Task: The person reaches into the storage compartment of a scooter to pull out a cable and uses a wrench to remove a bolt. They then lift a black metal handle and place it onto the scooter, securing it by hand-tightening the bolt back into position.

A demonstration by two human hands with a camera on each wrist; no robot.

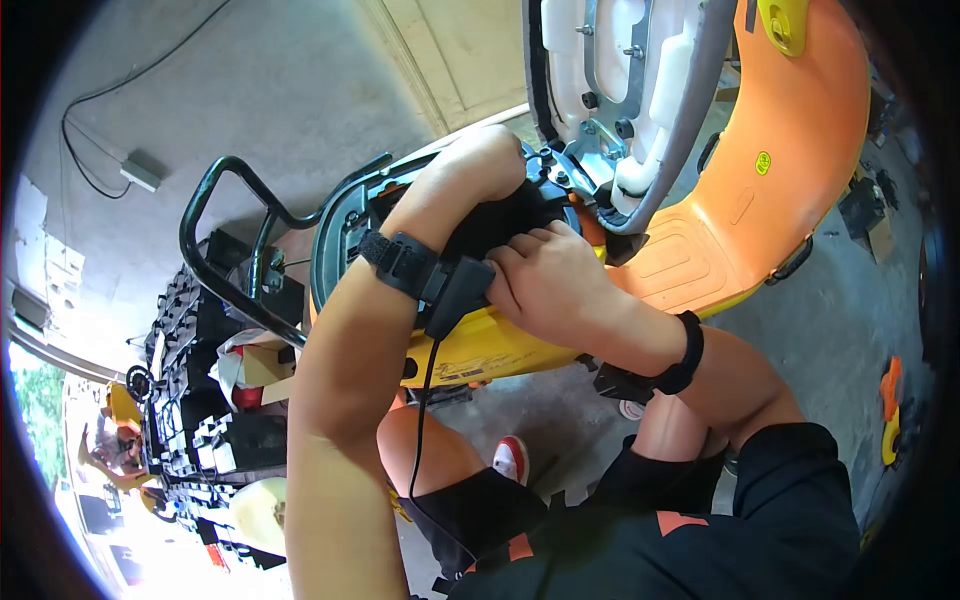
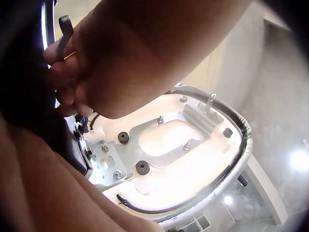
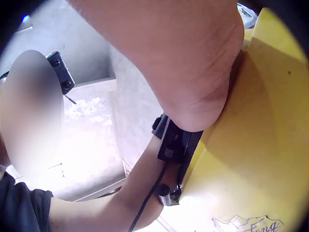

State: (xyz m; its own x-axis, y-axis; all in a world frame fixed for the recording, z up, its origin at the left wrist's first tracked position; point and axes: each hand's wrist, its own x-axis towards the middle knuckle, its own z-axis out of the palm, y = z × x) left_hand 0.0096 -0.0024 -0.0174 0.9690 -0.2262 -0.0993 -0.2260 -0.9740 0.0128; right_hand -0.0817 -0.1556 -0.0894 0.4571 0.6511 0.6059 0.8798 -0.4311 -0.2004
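Note:
In the head view my left hand point(image 1: 487, 165) reaches over into the dark opening under the raised seat point(image 1: 640, 80) of a yellow and orange scooter point(image 1: 690, 250). The left wrist view shows its fingers curled round a dark bent bar point(image 2: 66, 31), with one end sticking out above the knuckles. Close by, my right hand point(image 1: 555, 280) lies at the opening's near edge with its fingers bent inward. Those fingertips are hidden, and I cannot tell whether they hold anything. In the right wrist view the heel of this hand point(image 3: 203, 101) is against the yellow side panel point(image 3: 260, 125).
The seat's pale underside point(image 2: 193, 183) carries a metal bracket point(image 2: 116, 159), bolts and black rubber stops. A black tubular rail point(image 1: 195, 235) curves at the scooter's left end. Black boxes point(image 1: 180, 330) are stacked at left. A cable point(image 1: 425, 420) hangs from the left wrist camera.

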